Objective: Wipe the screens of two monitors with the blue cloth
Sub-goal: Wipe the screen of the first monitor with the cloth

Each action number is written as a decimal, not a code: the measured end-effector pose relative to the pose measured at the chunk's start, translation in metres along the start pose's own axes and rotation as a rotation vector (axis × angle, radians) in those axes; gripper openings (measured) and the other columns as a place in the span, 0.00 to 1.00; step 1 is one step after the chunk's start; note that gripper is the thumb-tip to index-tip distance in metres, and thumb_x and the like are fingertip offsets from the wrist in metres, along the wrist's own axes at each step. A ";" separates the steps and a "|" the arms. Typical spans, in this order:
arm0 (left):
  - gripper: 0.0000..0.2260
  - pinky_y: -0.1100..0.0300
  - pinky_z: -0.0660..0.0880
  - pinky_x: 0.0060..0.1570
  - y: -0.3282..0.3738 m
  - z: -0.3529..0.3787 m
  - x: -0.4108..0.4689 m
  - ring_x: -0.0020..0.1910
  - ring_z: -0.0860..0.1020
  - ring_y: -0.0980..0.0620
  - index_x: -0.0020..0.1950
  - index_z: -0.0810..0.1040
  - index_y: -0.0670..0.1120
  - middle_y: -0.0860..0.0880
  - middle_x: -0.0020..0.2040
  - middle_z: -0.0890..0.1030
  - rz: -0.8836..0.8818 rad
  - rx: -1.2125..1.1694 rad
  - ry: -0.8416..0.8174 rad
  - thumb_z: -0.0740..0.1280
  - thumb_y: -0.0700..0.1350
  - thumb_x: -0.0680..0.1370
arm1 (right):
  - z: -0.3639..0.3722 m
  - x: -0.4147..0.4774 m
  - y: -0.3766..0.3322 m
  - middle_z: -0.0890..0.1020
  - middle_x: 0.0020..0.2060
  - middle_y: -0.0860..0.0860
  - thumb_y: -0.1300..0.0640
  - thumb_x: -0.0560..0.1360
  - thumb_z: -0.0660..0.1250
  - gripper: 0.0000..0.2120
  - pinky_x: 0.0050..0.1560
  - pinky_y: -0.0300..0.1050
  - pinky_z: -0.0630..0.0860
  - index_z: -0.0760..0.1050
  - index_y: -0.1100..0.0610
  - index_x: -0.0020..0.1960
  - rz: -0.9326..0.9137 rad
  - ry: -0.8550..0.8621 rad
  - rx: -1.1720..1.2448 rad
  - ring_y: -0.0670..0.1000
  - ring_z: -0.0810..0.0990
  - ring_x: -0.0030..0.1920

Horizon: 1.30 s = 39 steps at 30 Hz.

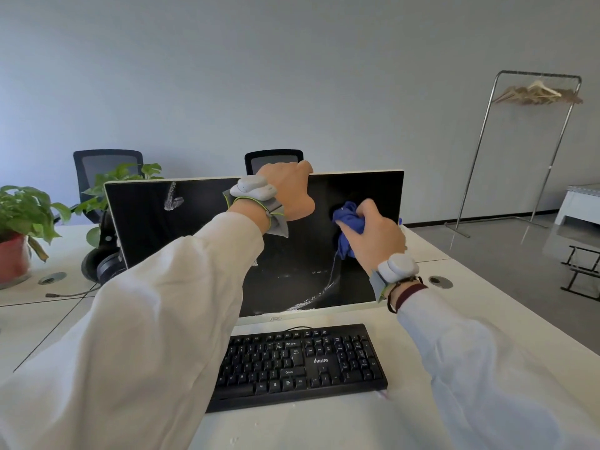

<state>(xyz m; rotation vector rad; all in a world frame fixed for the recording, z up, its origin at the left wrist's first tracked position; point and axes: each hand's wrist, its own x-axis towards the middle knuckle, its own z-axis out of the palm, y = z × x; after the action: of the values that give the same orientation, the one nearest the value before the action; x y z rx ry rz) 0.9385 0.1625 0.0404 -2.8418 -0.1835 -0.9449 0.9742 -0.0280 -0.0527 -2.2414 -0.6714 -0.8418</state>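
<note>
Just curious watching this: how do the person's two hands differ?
The left hand grips the top edge of the monitor; the right hand holds the bunched blue cloth against the screen. The left hand sits higher than the right hand. Both wear grey wrist devices.

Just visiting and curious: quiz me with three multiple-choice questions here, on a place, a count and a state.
1. Where on the monitor does the left hand grip? A base; B top edge; C right side.
2. How many office chairs stand behind the desk? A one; B two; C four.
3. How is the screen? A smeared; B cracked; C showing video.
1 B: its fingers curl over the edge. 2 B: two black backrests show. 3 A: white streaks lie upper left, far from the blue cloth.
</note>
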 end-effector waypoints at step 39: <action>0.15 0.55 0.64 0.41 0.021 -0.015 -0.017 0.36 0.67 0.46 0.55 0.76 0.52 0.53 0.31 0.62 -0.080 0.086 0.100 0.67 0.43 0.69 | 0.014 -0.038 0.013 0.77 0.39 0.49 0.44 0.77 0.68 0.18 0.35 0.31 0.66 0.69 0.55 0.57 0.039 -0.037 -0.009 0.45 0.74 0.32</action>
<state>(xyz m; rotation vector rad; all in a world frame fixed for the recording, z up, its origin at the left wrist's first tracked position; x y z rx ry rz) 0.9198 0.1385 0.0406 -2.7200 -0.3206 -1.0647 0.9626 -0.0357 -0.0931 -2.2760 -0.6396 -0.7871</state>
